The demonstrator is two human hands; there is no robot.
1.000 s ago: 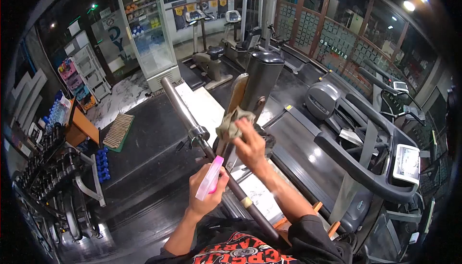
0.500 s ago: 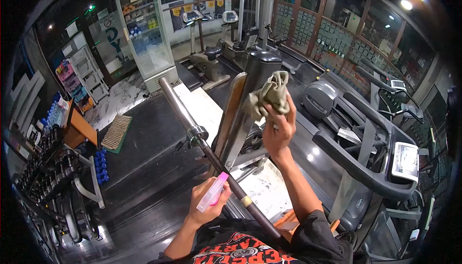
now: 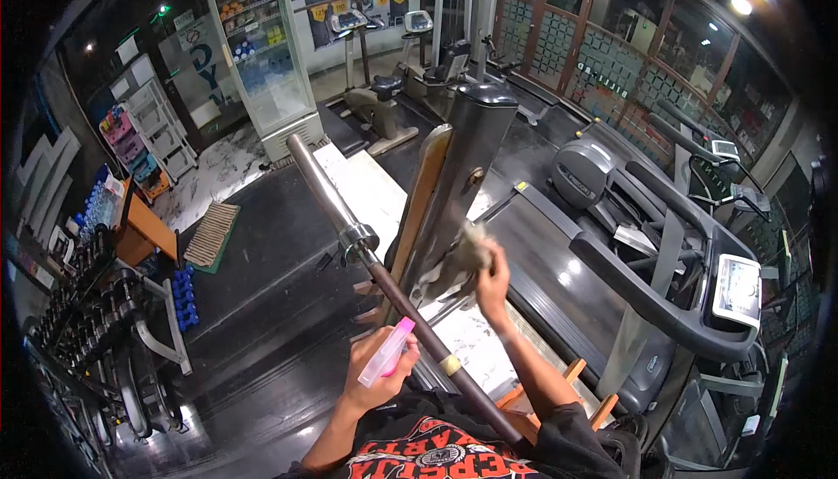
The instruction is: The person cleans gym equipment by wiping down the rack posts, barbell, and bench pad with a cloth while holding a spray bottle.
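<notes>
Cloth [image 3: 467, 261] bunches in the right hand [image 3: 494, 285], beside the lower part of the dark padded post [image 3: 476, 143]; it is blurred, so whether it presses on the post or sits just off it I cannot tell. The right grip is closed on the cloth, with the fingers gathered around its near side. The left grip is closed too, the left hand [image 3: 365, 352] wrapped around a pink and clear bottle [image 3: 387, 354], apparently a sprayer, which is tilted just beside the dark shaft of the metal bar [image 3: 406, 306]. That bar slants across in front of the person, near a worn, wood-edged board [image 3: 423, 204] that stands against the post's left side. A treadmill [image 3: 559, 265] lies to the right of the cloth. The step in hand looks like wiping down the post. A further stroke would call for spreading the cloth flat against its surface and keeping the right knuckles away from the bar, while the bottle stays steady on the left.
</notes>
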